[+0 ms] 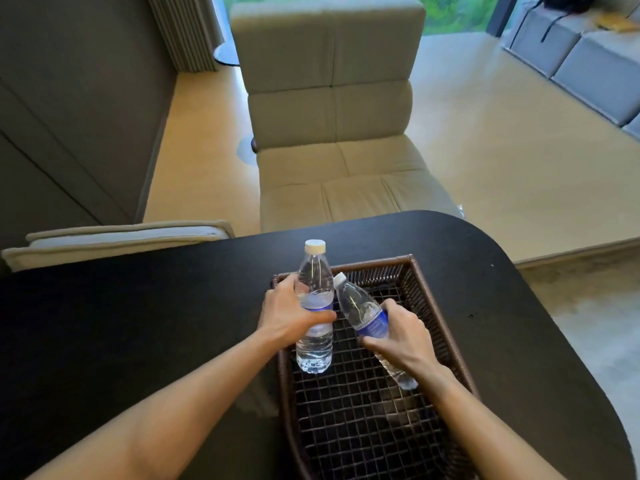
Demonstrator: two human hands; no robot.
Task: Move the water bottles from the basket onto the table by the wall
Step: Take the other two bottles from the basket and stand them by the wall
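A dark brown wicker basket (436, 299) sits on a black table (138, 323). My left hand (291, 310) grips a clear water bottle (313, 271) with a white cap and blue label, held upright over the basket's left rim. My right hand (398, 336) grips a second water bottle (356, 303), tilted with its cap pointing up and left, above the basket's inside. The two bottles nearly touch near their upper parts. No other bottle shows in the basket.
A beige padded lounge chair (332, 116) stands just beyond the table's far edge. A cushioned chair back (114, 240) sits at the table's left. A dark wall (69, 98) runs along the left, a grey sofa (588, 57) at far right.
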